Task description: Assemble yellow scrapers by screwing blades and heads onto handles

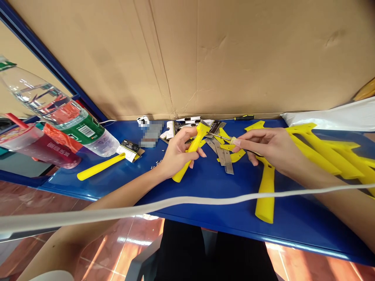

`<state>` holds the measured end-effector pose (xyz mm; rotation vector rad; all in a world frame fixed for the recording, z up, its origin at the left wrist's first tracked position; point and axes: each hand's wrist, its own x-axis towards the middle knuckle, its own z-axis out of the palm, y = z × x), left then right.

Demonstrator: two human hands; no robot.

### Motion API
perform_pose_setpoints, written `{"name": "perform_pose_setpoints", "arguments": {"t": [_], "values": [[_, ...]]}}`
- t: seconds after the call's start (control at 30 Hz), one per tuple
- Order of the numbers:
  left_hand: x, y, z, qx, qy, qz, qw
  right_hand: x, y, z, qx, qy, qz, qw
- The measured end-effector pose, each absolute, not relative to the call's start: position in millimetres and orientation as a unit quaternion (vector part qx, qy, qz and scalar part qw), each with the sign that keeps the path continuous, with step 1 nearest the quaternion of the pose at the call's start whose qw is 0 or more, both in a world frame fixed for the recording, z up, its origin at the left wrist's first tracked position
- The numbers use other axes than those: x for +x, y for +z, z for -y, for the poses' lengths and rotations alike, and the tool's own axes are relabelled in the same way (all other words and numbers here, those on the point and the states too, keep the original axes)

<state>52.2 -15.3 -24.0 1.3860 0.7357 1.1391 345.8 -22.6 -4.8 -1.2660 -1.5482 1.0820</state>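
The left hand (pixel 178 154) grips a yellow scraper handle (pixel 195 142), the right hand (pixel 272 146) pinches a small screwdriver (pixel 219 136); loose blades (pixel 221 156) and more handles (pixel 322 152) still lie on the tabletop (pixel 240 195)

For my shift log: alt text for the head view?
The left hand holds a yellow plastic scraper grip while the right hand holds a thin metal tool to its top end. Steel blades and more yellow grips lie on the blue table.

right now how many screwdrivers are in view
2. A thin steel-shafted screwdriver is pinched in the right hand, beside the yellow plastic scraper handle in the left hand; a black-and-yellow-handled screwdriver lies along the far edge of the blue table. Others may be hidden.
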Motion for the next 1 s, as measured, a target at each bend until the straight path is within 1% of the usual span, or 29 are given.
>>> {"name": "perform_pose_setpoints", "arguments": {"t": [0.2,0.33,0.5,0.6,0.7,0.8,0.9,1.0], "values": [[54.4,-19.5,16.9,0.57,0.494,-0.32,0.574,343.5,-3.8,22.4,-0.47,0.547,0.555,0.414],[53.3,-15.2,14.7,0.544,0.518,-0.322,0.577,341.0,-1.0,23.1,-0.45,0.594,0.518,0.419],[43.8,-5.4,6.3,0.497,0.529,-0.316,0.611,338.4,-0.2,18.3,-0.449,0.58,0.478,0.484],[35.8,3.3,3.3,0.491,0.528,-0.3,0.624,340.1,-4.6,14.7,-0.456,0.556,0.495,0.489],[29.7,12.1,4.2,0.502,0.514,-0.274,0.639,343.0,-10.6,13.7,-0.475,0.5,0.545,0.477],[26.8,18.1,6.1,0.508,0.511,-0.25,0.647,345.8,-16.2,10.7,-0.531,0.36,0.629,0.439],[25.7,19.7,5.0,0.506,0.513,-0.24,0.651,347.7,-19.2,-2.7,-0.536,0.213,0.71,0.405],[24.5,18.3,0.2,0.495,0.518,-0.24,0.656,347.2,-16.5,-27.9,-0.541,0.148,0.74,0.371]]}}
